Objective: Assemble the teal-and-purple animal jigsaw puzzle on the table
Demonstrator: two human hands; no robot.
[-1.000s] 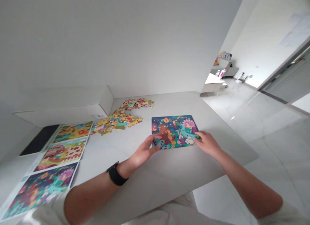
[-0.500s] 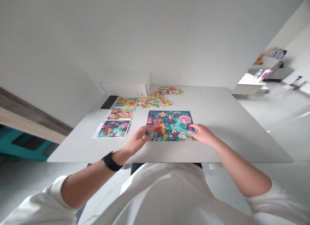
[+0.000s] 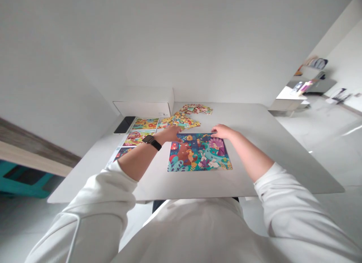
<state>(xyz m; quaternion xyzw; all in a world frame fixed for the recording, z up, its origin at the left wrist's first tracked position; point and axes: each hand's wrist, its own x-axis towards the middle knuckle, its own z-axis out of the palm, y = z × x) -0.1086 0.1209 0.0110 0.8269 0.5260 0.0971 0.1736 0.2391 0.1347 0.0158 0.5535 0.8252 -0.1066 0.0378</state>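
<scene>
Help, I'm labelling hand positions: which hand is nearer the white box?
The left hand. It is at the far-left corner of the puzzle, in front of the right end of the white box; the right hand is at the puzzle's far edge, farther right.

Puzzle [image 3: 201,154] on table [image 3: 251,121], left fingers [image 3: 177,129], right fingers [image 3: 215,130] at its far edge, pieces [image 3: 181,120] beyond

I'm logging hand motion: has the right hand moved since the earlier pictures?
Yes: judged by the white box, the right hand moved forward and slightly left, to the far edge of the puzzle.
</scene>
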